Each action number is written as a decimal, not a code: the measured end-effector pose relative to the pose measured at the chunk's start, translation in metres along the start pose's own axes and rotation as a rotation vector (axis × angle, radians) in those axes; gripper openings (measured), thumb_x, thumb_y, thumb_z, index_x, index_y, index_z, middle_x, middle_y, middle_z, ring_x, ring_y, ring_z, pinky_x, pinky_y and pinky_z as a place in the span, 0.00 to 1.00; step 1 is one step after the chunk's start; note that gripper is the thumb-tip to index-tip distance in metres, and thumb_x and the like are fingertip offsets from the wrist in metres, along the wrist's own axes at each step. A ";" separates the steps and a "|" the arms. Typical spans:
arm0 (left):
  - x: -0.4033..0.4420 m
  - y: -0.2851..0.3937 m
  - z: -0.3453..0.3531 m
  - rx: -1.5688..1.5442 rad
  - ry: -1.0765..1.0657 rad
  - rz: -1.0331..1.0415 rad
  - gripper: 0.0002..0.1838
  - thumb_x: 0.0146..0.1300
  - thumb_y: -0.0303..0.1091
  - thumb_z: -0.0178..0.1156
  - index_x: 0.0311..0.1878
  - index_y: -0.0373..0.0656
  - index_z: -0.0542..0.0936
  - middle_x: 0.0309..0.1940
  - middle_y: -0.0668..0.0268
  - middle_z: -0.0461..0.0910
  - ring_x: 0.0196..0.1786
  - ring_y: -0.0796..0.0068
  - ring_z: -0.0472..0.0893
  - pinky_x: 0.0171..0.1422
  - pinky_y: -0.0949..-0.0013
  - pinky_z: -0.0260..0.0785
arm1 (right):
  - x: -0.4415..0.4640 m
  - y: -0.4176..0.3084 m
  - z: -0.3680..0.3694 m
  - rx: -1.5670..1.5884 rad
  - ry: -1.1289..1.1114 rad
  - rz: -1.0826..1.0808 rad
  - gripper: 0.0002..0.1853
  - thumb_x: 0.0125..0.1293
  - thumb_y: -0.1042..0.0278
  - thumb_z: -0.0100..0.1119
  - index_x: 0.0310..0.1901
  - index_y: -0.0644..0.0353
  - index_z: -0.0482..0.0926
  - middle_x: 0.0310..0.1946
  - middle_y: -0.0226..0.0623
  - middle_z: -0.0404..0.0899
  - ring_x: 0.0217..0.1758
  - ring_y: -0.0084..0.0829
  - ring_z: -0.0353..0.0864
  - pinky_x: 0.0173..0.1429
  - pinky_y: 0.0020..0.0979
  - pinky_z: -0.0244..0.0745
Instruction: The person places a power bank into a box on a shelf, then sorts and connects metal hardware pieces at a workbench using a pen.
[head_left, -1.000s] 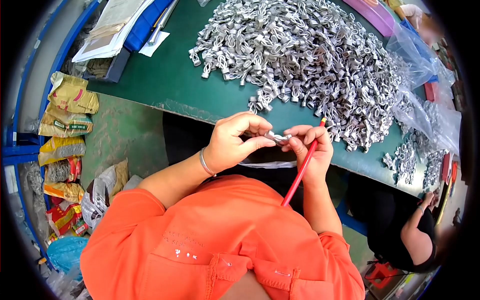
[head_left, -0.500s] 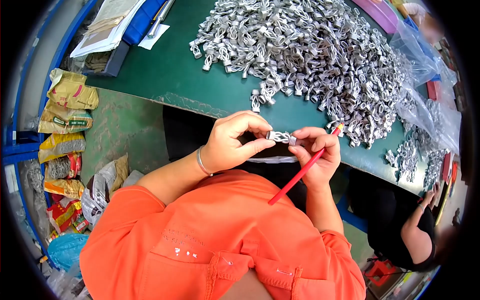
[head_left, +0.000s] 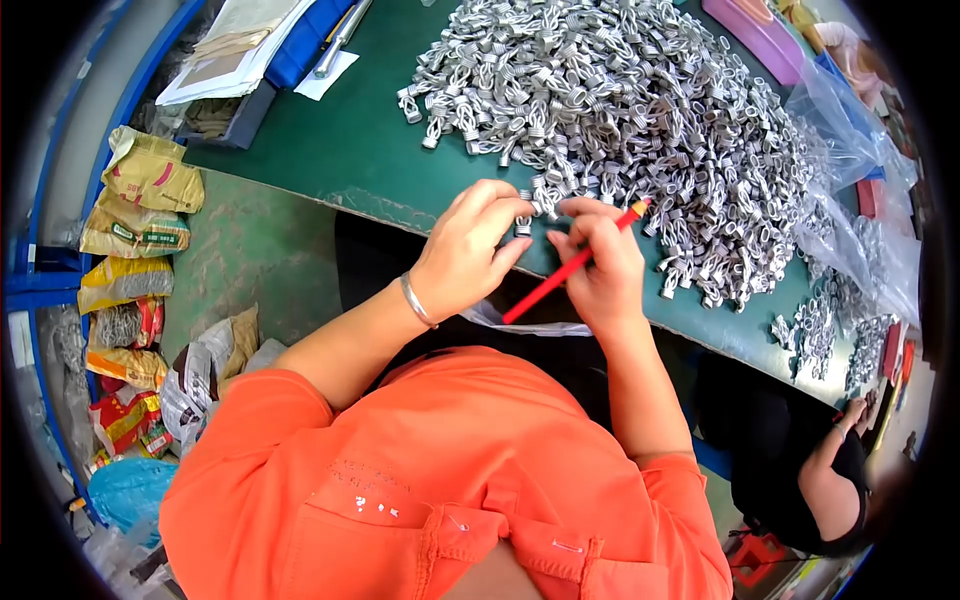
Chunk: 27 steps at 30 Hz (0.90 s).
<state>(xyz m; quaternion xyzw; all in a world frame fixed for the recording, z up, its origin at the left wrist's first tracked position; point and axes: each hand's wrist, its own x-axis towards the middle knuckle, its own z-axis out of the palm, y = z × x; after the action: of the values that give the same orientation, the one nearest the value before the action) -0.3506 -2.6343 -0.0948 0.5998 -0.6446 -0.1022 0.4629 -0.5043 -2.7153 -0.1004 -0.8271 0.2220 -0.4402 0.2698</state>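
Observation:
My left hand (head_left: 470, 240) is at the near edge of the green table (head_left: 310, 170), its thumb and index finger apart on either side of a small silver metal loop fitting (head_left: 523, 228). Whether the fingertips touch this fitting I cannot tell. My right hand (head_left: 608, 270) holds a red pencil (head_left: 545, 292) slantwise, with its yellowish end up toward the pile and its other end toward my body. The right thumb and index finger point toward the same fitting, a little apart from it. Behind both hands spreads a large pile of like metal fittings (head_left: 600, 100).
Papers (head_left: 225, 50) and a blue bin (head_left: 305, 40) are at the back left. A pink tray (head_left: 755, 35) and clear plastic bags (head_left: 850, 210) lie at the right. Filled sacks (head_left: 150, 180) line the left floor. A person in black (head_left: 800, 450) sits at the right.
The metal fitting held between both hands is no longer seen in them. Both hands have moved forward to the table edge, near another fitting. The pencil stays in my right hand.

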 end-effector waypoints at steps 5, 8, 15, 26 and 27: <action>-0.001 -0.005 0.001 -0.015 -0.105 0.071 0.12 0.51 0.22 0.64 0.40 0.37 0.78 0.37 0.59 0.76 0.39 0.63 0.77 0.43 0.69 0.71 | -0.009 0.006 0.000 0.210 0.056 0.265 0.13 0.54 0.85 0.62 0.28 0.62 0.65 0.34 0.41 0.79 0.32 0.29 0.78 0.35 0.28 0.73; -0.002 -0.004 0.001 -0.078 -0.129 0.037 0.13 0.49 0.21 0.65 0.40 0.37 0.78 0.38 0.59 0.76 0.39 0.65 0.78 0.42 0.70 0.72 | -0.012 -0.004 -0.014 0.730 0.126 0.668 0.12 0.60 0.84 0.56 0.30 0.61 0.62 0.35 0.44 0.78 0.32 0.25 0.79 0.33 0.22 0.76; -0.008 0.004 0.008 -0.654 -0.132 -0.295 0.18 0.54 0.16 0.62 0.49 0.32 0.74 0.36 0.63 0.77 0.37 0.79 0.80 0.41 0.77 0.74 | -0.024 -0.008 -0.025 0.982 0.104 0.726 0.11 0.61 0.86 0.54 0.31 0.60 0.62 0.37 0.48 0.77 0.34 0.30 0.81 0.33 0.24 0.80; -0.008 0.012 0.002 -0.642 -0.117 -0.112 0.11 0.53 0.14 0.62 0.41 0.31 0.79 0.37 0.59 0.77 0.38 0.74 0.80 0.40 0.74 0.76 | -0.037 -0.012 -0.020 0.900 0.049 0.502 0.15 0.56 0.90 0.56 0.31 0.61 0.61 0.43 0.48 0.74 0.46 0.33 0.80 0.46 0.28 0.80; -0.007 0.013 -0.001 -0.637 -0.134 -0.103 0.11 0.53 0.14 0.62 0.41 0.31 0.78 0.38 0.59 0.77 0.39 0.74 0.80 0.42 0.74 0.76 | -0.038 -0.013 -0.021 0.805 0.040 0.451 0.15 0.55 0.90 0.58 0.31 0.61 0.61 0.43 0.49 0.74 0.45 0.33 0.80 0.45 0.28 0.80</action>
<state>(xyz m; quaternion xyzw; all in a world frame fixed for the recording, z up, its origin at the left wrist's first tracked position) -0.3602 -2.6240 -0.0887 0.4487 -0.5782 -0.3612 0.5778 -0.5398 -2.6875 -0.1058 -0.5787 0.2130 -0.4377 0.6543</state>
